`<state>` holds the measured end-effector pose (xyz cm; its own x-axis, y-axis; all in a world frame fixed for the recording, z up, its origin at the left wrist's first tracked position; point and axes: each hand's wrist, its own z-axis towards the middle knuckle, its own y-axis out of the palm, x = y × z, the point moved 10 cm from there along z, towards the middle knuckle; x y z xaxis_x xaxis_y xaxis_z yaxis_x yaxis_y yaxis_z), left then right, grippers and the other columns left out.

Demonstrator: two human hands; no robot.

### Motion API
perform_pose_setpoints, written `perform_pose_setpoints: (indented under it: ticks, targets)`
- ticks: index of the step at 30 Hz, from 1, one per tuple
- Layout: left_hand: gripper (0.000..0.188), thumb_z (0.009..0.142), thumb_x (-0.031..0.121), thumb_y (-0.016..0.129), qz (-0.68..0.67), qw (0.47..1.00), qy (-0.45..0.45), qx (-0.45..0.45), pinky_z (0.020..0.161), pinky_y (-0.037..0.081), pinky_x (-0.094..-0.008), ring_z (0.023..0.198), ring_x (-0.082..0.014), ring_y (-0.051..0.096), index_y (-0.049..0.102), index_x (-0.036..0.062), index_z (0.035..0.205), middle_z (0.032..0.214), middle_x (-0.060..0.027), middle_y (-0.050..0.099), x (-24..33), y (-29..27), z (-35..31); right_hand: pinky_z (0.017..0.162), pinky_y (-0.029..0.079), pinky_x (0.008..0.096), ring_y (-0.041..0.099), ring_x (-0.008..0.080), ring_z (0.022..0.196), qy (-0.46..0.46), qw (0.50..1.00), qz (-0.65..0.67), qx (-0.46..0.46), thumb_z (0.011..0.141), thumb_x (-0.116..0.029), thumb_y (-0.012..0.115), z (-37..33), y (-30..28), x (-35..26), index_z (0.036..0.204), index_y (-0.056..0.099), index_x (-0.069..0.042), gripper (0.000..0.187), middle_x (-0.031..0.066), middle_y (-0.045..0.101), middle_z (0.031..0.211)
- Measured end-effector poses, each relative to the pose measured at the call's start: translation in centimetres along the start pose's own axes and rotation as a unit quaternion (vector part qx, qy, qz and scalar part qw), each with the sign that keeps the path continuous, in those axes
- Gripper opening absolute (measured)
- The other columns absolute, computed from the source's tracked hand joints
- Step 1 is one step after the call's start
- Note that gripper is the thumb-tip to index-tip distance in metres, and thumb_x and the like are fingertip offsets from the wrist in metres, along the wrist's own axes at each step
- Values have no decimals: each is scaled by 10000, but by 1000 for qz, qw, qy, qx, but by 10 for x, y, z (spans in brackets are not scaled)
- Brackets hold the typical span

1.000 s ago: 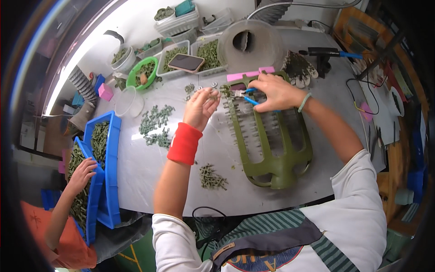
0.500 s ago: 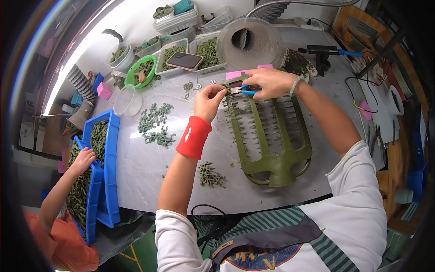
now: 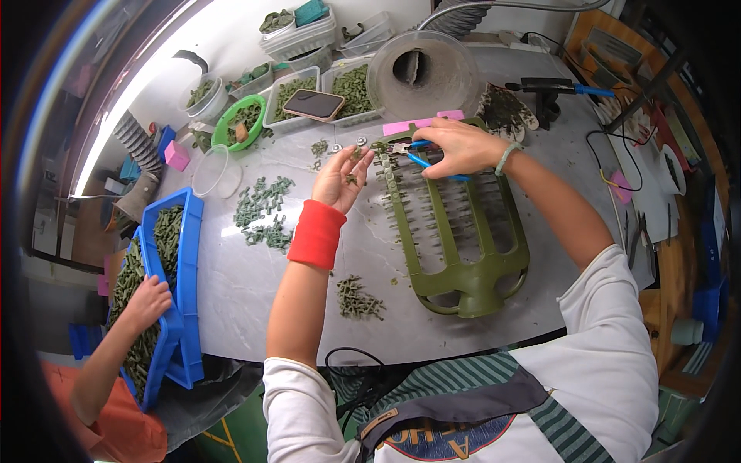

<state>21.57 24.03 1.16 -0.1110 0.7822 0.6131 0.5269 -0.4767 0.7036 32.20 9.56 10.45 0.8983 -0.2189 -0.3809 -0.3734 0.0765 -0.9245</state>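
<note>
My left hand (image 3: 336, 182) is cupped palm up beside the upper left of a dark green wax casting tree frame or similar pronged moulded frame (image 3: 472, 279). Small green bits (image 3: 352, 179) lie on its palm and fingers. In my right hand (image 3: 468, 147) is a pair of blue-handled pliers (image 3: 420, 160), handles spread, jaws near the frame's top left corner. Rows of short dark prongs line the frame's bars. Left of it lie a pile of pale green pieces (image 3: 265, 202) and, nearer me, a pile of darker bits (image 3: 360, 298).
A co-worker's hand (image 3: 148, 302) rests at stacked blue trays (image 3: 187, 270) of green pieces on the left. Along the back stand clear tubs (image 3: 296, 77), a green bowl (image 3: 222, 130), a phone (image 3: 314, 104) and a large translucent drum-like container (image 3: 455, 65). A stained glove (image 3: 505, 108) lies beside it.
My left hand has drawn back left from the frame and turned palm up with bits in it. The pliers' handles have spread apart. The co-worker's hand has moved nearer.
</note>
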Motion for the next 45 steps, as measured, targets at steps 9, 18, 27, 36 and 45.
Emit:
perform_pose_setpoints:
  ticks: [9,18,27,36,45]
  targets:
    - [286,889,162,682,344,931,120,-27,547,362,-164,662,-34,460,629,30,1137,834,24,571,15,24,7,855,454,389,539,309,1019,-27,998,-38,-33,714,-331,668,16,4,-3,1210,576,-54,575,154,551,1032]
    - [198,871,191,702,491,847,205,0,556,382,-194,639,-35,465,699,42,1001,810,46,616,26,32,14,798,456,410,573,309,926,-52,994,-62,-77,735,-175,656,20,2,-11,1023,612,-61,313,135,562,942]
    - [177,883,205,685,401,905,141,-11,554,368,-179,636,-25,462,680,48,965,780,43,590,51,-3,-59,830,469,364,580,280,944,-36,997,47,51,741,-295,728,-63,-38,-9,1232,578,-42,573,149,572,1002]
    - [176,853,165,680,688,711,119,86,555,427,-273,579,-88,492,670,0,914,633,-23,572,44,-103,-204,723,420,263,473,138,800,126,981,137,55,761,-175,729,-191,-31,16,1262,562,-50,543,35,511,953]
    - [164,810,158,708,731,639,199,132,665,484,-340,710,-216,598,695,29,912,784,-93,660,64,-155,-258,699,420,227,450,95,748,248,934,218,140,785,-120,716,-284,-7,40,1261,574,-48,502,-1,494,931]
